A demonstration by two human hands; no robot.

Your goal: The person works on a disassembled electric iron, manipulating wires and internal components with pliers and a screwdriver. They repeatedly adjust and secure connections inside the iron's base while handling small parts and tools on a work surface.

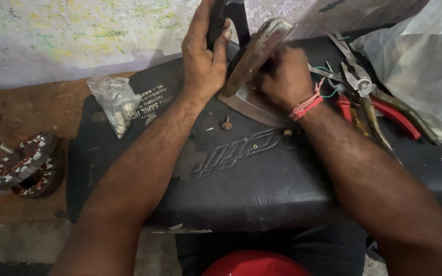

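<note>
Left hand [204, 56] fingers wrapped round black handle [227, 15] of clothes iron [254, 56]; right hand [284, 76] fisted under soleplate (contents hidden). Pliers [379, 105], small screw [226, 123] nearby on black seat [241, 174].

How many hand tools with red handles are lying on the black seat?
1 for sure: pliers with red handles on the black seat, just right of the right hand. A red bit by the wrist may be a second tool, mostly hidden.

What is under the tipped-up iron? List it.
Under the iron lies the black padded seat. The right hand works beneath its raised soleplate, its fingers hidden there. The left hand grips the handle. Anything else underneath is covered.
</note>
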